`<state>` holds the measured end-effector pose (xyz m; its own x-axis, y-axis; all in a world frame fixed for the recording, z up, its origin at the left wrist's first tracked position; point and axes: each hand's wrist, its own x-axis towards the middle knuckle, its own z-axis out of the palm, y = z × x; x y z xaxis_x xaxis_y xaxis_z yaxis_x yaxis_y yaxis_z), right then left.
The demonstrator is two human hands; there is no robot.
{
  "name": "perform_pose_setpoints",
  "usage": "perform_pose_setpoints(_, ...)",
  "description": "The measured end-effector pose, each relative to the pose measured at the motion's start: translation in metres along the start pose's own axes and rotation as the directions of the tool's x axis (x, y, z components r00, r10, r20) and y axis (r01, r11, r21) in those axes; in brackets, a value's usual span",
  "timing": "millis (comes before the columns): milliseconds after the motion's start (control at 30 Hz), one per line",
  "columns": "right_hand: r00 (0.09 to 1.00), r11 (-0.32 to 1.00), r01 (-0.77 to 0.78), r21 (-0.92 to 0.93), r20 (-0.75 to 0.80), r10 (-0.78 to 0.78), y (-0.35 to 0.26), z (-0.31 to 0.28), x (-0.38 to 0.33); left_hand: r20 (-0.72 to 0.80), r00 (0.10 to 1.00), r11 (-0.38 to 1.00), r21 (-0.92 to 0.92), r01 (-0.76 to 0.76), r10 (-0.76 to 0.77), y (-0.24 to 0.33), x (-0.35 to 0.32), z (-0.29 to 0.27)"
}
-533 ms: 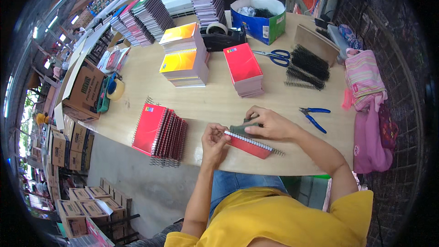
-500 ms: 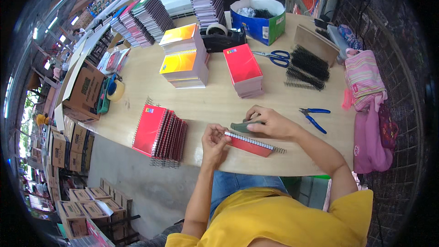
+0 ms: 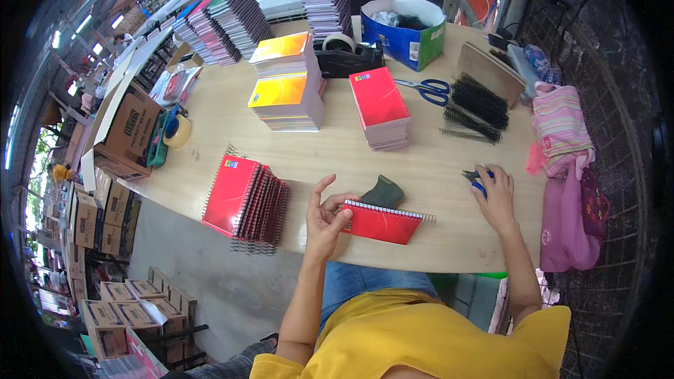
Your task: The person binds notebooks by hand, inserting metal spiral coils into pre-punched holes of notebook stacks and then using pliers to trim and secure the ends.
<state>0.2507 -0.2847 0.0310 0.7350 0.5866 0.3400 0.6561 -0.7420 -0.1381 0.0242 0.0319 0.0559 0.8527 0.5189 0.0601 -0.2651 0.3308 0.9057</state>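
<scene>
Steadying a red spiral notebook (image 3: 382, 222) with the left hand (image 3: 324, 219) while the right hand (image 3: 496, 195) covers blue-handled pliers (image 3: 475, 179).

Left fingers spread loosely, thumb and fingertips at the notebook's left end; it lies flat near the table's (image 3: 421, 161) front edge, long axis left-right, coil facing away. The right palm lies on the pliers; whether it grips them is unclear. A dark green block (image 3: 383, 192) sits just behind the notebook.
</scene>
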Motion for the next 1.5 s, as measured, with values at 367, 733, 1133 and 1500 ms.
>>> perform_pose_setpoints(367,0.566,0.590,0.807,0.013,-0.301,-0.768,-0.138,-0.093,0.084,-0.034,0.997,0.982,0.174,0.078,-0.073,0.014,-0.006,0.027)
perform_pose_setpoints(733,0.618,0.594,0.748,0.295,0.015,-0.786,-0.154,-0.088,0.084,-0.089,0.995,0.942,0.335,-0.006,0.038,0.015,-0.017,0.034)
perform_pose_setpoints(1133,0.995,0.726,0.092,0.681,-0.034,-0.095,-0.088,-0.105,0.073,-0.466,0.592,0.710,0.647,-0.278,0.657,0.140,-0.029,-0.033)
perform_pose_setpoints(1500,0.989,0.894,-0.145,0.424,0.080,0.122,-0.009,-0.036,0.018,-0.337,0.606,0.229,0.941,0.251,0.720,0.150,-0.039,-0.116)
